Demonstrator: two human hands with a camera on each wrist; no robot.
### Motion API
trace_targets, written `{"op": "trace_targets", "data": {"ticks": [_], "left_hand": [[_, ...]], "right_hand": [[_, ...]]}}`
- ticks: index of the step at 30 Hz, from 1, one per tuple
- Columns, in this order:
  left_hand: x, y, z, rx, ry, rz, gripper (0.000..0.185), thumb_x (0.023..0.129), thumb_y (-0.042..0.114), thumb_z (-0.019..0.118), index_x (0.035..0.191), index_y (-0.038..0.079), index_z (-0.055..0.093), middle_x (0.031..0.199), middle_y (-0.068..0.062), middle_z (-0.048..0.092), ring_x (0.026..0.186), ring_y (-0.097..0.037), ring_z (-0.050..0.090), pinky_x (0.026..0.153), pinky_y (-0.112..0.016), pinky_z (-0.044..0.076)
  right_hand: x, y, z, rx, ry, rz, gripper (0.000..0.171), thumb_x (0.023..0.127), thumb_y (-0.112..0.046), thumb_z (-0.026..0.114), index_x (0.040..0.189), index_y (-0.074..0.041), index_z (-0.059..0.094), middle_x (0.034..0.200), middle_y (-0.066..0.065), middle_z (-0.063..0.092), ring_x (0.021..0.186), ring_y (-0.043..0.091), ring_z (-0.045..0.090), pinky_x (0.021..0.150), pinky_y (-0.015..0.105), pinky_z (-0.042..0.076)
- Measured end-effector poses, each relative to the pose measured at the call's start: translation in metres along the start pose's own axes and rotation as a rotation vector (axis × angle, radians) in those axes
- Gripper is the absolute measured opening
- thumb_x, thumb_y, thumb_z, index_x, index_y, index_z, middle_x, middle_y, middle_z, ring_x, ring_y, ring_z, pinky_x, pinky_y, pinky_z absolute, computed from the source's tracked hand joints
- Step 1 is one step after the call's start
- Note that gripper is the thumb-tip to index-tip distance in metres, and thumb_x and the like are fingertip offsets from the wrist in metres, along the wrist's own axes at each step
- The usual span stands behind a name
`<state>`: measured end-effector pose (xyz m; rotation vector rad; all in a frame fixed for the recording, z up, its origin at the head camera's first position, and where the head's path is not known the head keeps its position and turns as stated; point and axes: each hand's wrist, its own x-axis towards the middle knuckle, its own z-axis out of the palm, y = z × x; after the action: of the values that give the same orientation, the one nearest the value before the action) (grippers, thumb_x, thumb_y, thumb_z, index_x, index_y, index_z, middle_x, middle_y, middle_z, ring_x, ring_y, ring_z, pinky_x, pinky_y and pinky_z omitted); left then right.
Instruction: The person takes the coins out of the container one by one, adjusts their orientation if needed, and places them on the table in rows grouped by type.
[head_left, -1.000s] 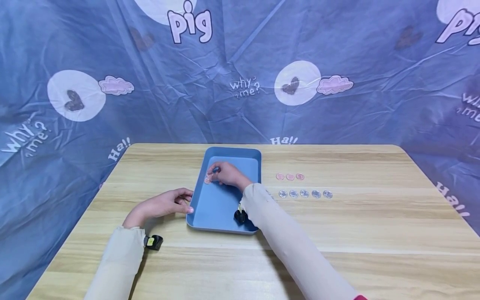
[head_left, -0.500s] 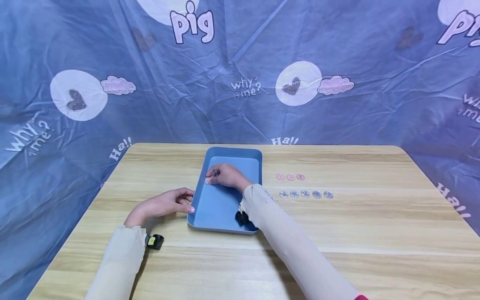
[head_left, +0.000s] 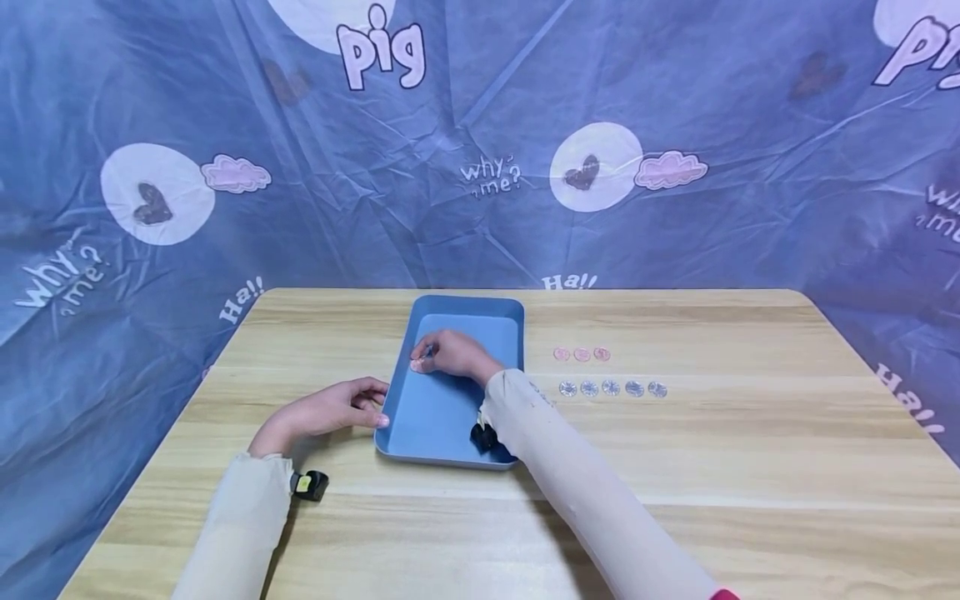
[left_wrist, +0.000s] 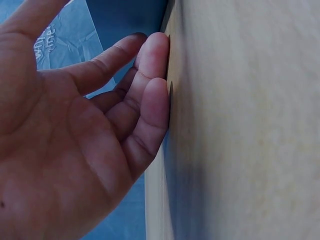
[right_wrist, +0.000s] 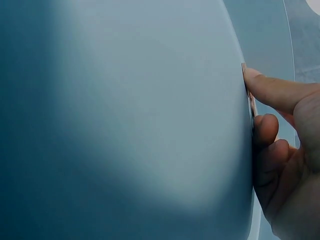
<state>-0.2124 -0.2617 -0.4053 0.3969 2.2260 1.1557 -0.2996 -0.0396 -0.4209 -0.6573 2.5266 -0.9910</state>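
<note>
In the head view a blue rectangular tray (head_left: 450, 425) lies on the wooden table. My right hand (head_left: 452, 353) reaches into it near the left wall, its thumb and curled fingers around a copper-coloured coin (head_left: 416, 365). From the right wrist, thin coin edges (right_wrist: 244, 70) show low against the tray floor, under the thumb; how many coins are there I cannot tell. My left hand (head_left: 337, 407) is at the tray's left side, thumb against the rim. In the left wrist view its loosely bent fingers (left_wrist: 155, 102) rest at the tabletop beside the tray.
Right of the tray lie a row of copper-coloured coins (head_left: 582, 355) and, nearer, a row of several silver coins (head_left: 611, 388). Part of the silver row is hidden by the right sleeve (head_left: 577, 475). Behind the table (head_left: 750, 450) hangs a blue printed cloth (head_left: 480, 225).
A second before, two copper-coloured coins showed at the right fingertips; now the fingers cover more of them. The thumb and fingers have drawn slightly nearer me. The left hand stays at the rim.
</note>
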Motion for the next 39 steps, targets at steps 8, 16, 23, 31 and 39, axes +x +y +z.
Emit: {"op": "trace_targets", "data": {"ticks": [8,16,23,31,39], "left_hand": [[0.0006,-0.0005,-0.0009,0.008,-0.003,0.007,0.066,0.090,0.028,0.069,0.137,-0.010,0.041,0.122,-0.018,0.058,0.101,-0.016,0.057,0.090,-0.029,0.047],[0.0000,-0.0011,-0.0004,0.001,-0.015,0.014,0.064,0.091,0.027,0.068,0.136,-0.010,0.041,0.120,-0.018,0.059,0.100,-0.016,0.058,0.090,-0.029,0.047],[-0.0002,0.0005,0.0003,0.004,-0.008,0.009,0.065,0.090,0.028,0.069,0.137,-0.009,0.042,0.123,-0.018,0.058,0.102,-0.017,0.058,0.091,-0.029,0.047],[0.0004,0.0000,0.0005,0.024,0.006,0.008,0.067,0.090,0.028,0.069,0.138,-0.009,0.041,0.122,-0.017,0.059,0.099,-0.016,0.058,0.090,-0.030,0.046],[0.0001,-0.0005,0.0002,0.023,0.010,0.016,0.064,0.089,0.027,0.070,0.134,-0.009,0.044,0.120,-0.017,0.059,0.097,-0.015,0.058,0.090,-0.031,0.046]], "right_hand": [[0.0002,-0.0033,-0.0014,-0.030,-0.017,0.014,0.015,0.089,-0.028,0.070,0.099,-0.018,0.073,0.102,-0.002,0.070,0.086,0.013,0.054,0.078,0.024,0.042],[0.0008,-0.0042,-0.0012,-0.037,-0.041,0.007,0.013,0.089,-0.023,0.070,0.097,-0.013,0.071,0.088,0.001,0.065,0.071,0.012,0.050,0.068,0.021,0.040],[-0.0003,-0.0037,-0.0018,-0.036,-0.038,0.008,0.014,0.088,-0.017,0.071,0.100,-0.009,0.068,0.087,-0.001,0.061,0.073,0.011,0.049,0.072,0.021,0.039],[-0.0016,-0.0021,-0.0024,0.001,-0.033,-0.024,0.010,0.087,-0.010,0.071,0.095,-0.009,0.065,0.080,-0.002,0.057,0.074,0.012,0.050,0.072,0.022,0.039],[-0.0006,-0.0005,-0.0018,0.044,-0.041,-0.043,0.011,0.087,-0.008,0.070,0.096,-0.008,0.065,0.077,-0.002,0.055,0.068,0.011,0.049,0.064,0.020,0.040]]}}
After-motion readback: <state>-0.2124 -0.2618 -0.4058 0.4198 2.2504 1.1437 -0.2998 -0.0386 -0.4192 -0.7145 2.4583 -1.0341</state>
